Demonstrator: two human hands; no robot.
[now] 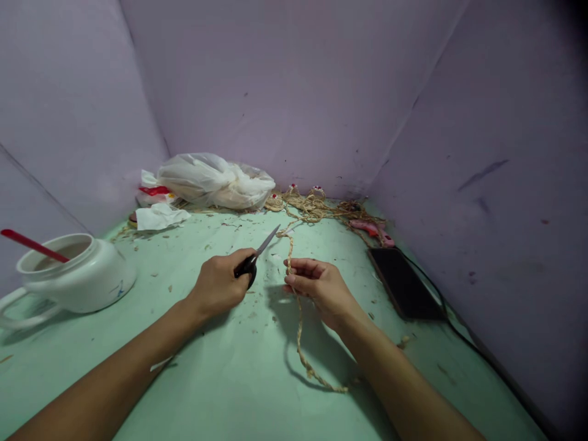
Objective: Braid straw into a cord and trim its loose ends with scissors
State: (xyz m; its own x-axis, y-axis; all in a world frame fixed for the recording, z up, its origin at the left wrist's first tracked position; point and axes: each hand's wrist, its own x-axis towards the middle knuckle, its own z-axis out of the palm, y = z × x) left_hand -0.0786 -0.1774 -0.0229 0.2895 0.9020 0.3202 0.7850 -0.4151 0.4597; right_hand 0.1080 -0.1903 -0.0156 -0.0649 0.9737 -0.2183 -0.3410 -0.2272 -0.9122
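My left hand [223, 282] is closed around the black handles of a pair of scissors [264, 245]. Their blades point up and to the right, close to the braided cord but apart from it as far as I can see. Between thumb and fingers, my right hand [319, 285] pinches the tan braided cord [299, 334]. Above the fingers the cord rises toward the back of the table; below them it hangs in a curve, its loose end near the right forearm.
A white mug [87, 275] with a red stick stands at the left. Behind are a tied plastic bag [215, 180], crumpled tissue [160, 217] and a heap of cord [312, 208]. To the right lie a pink tool [372, 229], a phone [407, 285] and a black cable [487, 358].
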